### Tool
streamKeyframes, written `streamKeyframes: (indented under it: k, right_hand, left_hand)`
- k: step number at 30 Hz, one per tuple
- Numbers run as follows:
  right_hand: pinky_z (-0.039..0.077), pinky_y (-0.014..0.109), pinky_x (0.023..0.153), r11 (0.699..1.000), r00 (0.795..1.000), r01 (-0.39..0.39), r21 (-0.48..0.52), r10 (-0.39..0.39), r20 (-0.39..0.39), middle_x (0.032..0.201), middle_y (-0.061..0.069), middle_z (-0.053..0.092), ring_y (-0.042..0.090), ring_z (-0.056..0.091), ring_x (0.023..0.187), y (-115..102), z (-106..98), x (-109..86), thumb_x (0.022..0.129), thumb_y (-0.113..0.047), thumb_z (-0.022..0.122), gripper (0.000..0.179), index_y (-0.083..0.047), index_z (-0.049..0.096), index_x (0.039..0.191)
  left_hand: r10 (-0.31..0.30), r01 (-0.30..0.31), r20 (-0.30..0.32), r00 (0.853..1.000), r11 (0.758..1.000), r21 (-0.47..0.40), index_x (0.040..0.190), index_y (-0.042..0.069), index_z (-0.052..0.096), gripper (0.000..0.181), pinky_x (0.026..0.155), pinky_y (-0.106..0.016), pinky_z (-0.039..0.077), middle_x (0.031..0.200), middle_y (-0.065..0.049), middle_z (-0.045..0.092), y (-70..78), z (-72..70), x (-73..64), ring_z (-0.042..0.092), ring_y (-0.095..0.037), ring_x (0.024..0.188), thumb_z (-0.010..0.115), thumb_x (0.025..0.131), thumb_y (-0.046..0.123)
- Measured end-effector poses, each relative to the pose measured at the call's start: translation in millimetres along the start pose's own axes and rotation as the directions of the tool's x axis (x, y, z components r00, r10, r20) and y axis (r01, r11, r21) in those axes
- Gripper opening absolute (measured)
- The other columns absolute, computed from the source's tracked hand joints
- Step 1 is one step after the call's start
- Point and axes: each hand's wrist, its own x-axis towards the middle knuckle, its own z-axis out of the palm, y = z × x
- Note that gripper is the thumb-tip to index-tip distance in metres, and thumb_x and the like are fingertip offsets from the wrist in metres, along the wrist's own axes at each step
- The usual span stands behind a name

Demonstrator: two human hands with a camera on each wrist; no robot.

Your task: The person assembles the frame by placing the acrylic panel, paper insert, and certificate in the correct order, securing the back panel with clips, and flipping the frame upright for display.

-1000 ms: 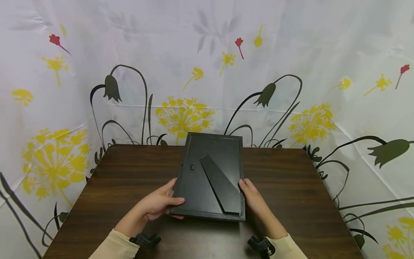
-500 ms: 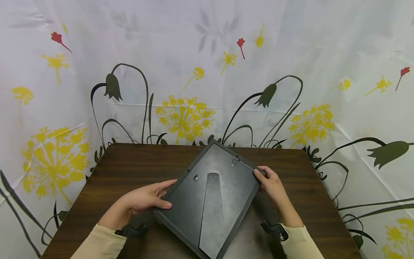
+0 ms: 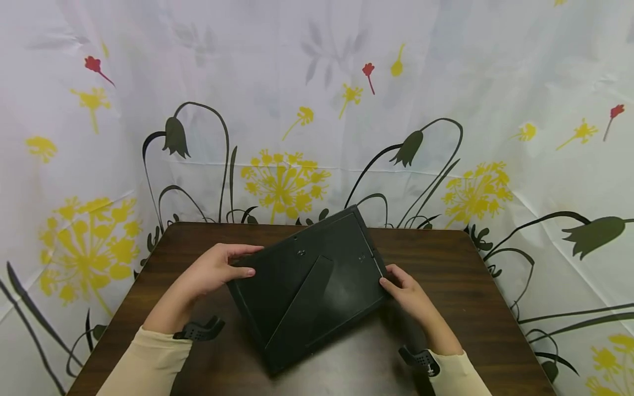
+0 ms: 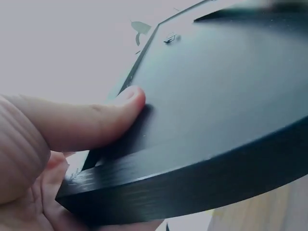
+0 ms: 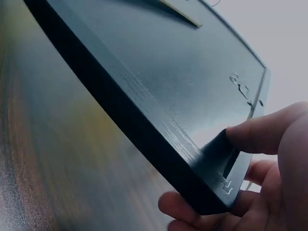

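A black picture frame (image 3: 342, 275) is held tilted above the table, its back with a stand leg (image 3: 302, 302) toward me. My left hand (image 3: 213, 272) grips its left corner, thumb on the back panel and fingers behind. On the right edge, near the lower right corner, my right hand (image 3: 408, 291) pinches it the same way. In the left wrist view the thumb (image 4: 96, 122) presses on the backing beside a small metal hanger (image 4: 170, 38). The right wrist view shows fingers (image 5: 178, 207) curled under the frame's corner. The front side is hidden.
A dark wood-grain table (image 3: 455, 308) lies beneath the frame. Behind it and at both sides hangs a white curtain (image 3: 317, 82) printed with flowers. Each wrist wears a black strap (image 3: 200, 330).
The picture frame has turned from upright to nearly sideways, its stand leg now slanting down to the left. My left hand has moved up; my right hand shifted right and its hold changed.
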Motion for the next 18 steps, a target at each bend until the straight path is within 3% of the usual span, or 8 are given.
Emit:
streamKeyframes:
  k: [5,10,14,18]
  right_hand:
    - [0.051,0.031,0.093,0.997,0.999,-0.014,-0.073,0.011,-0.035,0.117,0.008,0.072,0.017,0.065,0.104,2.4,5.1,-1.9,0.111,-0.037,0.065,0.029,-0.014,0.067,0.128]
    - [0.053,0.032,0.087,0.993,0.997,-0.036,-0.114,0.028,-0.066,0.117,0.005,0.074,0.016,0.067,0.099,7.9,10.1,-3.8,0.110,-0.043,0.066,0.030,-0.019,0.067,0.127]
    - [0.052,0.031,0.080,0.989,0.995,-0.019,-0.146,0.005,-0.097,0.107,0.005,0.072,0.016,0.065,0.092,8.3,14.2,-4.4,0.109,-0.046,0.066,0.027,-0.021,0.068,0.120]
    - [0.051,0.030,0.075,0.992,0.991,0.017,-0.125,-0.034,-0.133,0.099,0.008,0.071,0.018,0.063,0.086,4.5,17.0,-3.4,0.112,-0.045,0.062,0.027,-0.020,0.068,0.117]
  left_hand:
    - [0.029,-0.023,-0.075,0.997,0.996,0.085,0.150,0.020,0.068,0.053,0.115,-0.066,0.048,0.154,-0.014,0.066,16.1,-0.5,0.8,0.056,-0.042,0.149,0.082,0.099,0.022]
    - [0.003,0.020,-0.150,0.989,0.989,0.147,0.147,0.026,0.070,0.051,0.116,-0.068,0.046,0.153,-0.009,0.067,37.5,0.3,1.5,0.055,-0.041,0.150,0.083,0.098,0.023]
    - [-0.006,0.046,-0.220,0.976,0.983,0.178,0.145,0.029,0.071,0.049,0.115,-0.066,0.048,0.155,-0.008,0.066,50.4,2.5,1.7,0.054,-0.040,0.150,0.084,0.098,0.023]
    - [0.072,-0.008,-0.258,0.963,0.970,0.242,0.143,0.026,0.073,0.047,0.113,-0.062,0.052,0.150,-0.007,0.069,55.8,7.6,3.5,0.059,-0.036,0.146,0.084,0.097,0.018]
